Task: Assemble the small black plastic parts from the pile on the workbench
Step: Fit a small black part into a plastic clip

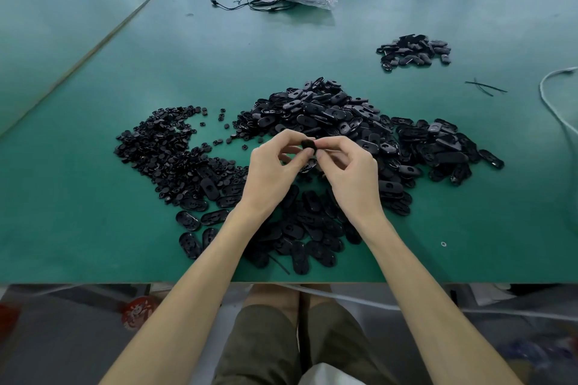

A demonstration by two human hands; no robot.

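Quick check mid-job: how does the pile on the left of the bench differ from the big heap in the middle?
The left pile holds small round pieces; the middle heap holds longer oval shells, many with a hole. The left pile lies spread thin and flat, with strays at its edge; the middle heap is mounded higher. Both are black plastic on the green workbench.

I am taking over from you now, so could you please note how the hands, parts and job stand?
Left hand and right hand: both pinch one black part above the bench.
Oval shells: big pile mid-bench, reaching under the wrists. Round pieces: pile to its left.
Done: small heap far right, probably finished units.
To do: nearly all of both piles; the held part is not yet set down.
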